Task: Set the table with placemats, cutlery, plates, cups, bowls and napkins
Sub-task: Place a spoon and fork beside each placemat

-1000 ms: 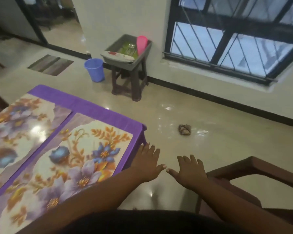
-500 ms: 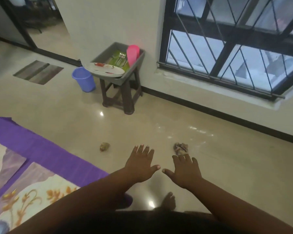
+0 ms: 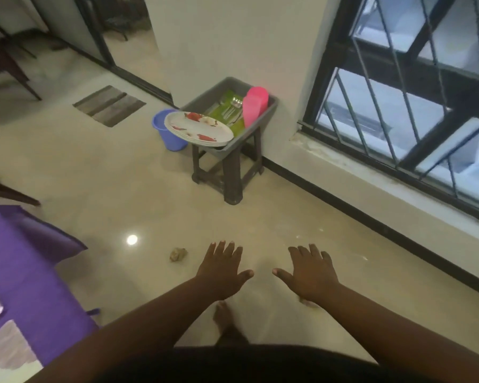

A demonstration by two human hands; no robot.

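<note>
Both hands hang over bare floor (image 3: 122, 172) with fingers spread and straight, holding nothing. The left hand (image 3: 222, 269) and the right hand (image 3: 310, 273) sit side by side, palms down, thumbs pointing toward each other with a gap between them.

The tableware lies well apart from the hands, farther off and slightly left of them, against the wall. There a grey tub (image 3: 266, 111) rests on a dark stool (image 3: 230, 172). A stack of white plates (image 3: 198, 128) sits tilted across the tub's near left rim, overhanging it; the top plate bears red and pale markings. Inside the tub, pink cups (image 3: 255, 105) stand stacked at the right side, tilted. Beside them metal cutlery (image 3: 230, 110) lies on something green (image 3: 228, 99); what that green item is cannot be told. A blue bucket (image 3: 165, 131) stands on the floor just left of the stool, partly hidden behind the plates.

At the near left, the table (image 3: 25, 272) shows under a purple cloth, with the corner of a floral placemat (image 3: 6, 352) at the bottom left edge. The table is left of the left forearm and nearer than the hand.

A small crumpled scrap (image 3: 178, 254) lies on the floor just left of the left hand. A bare foot (image 3: 224, 319) shows below and between the hands. A barred window (image 3: 412, 106) fills the far right, and a striped mat (image 3: 109, 105) lies on the floor at the far left.
</note>
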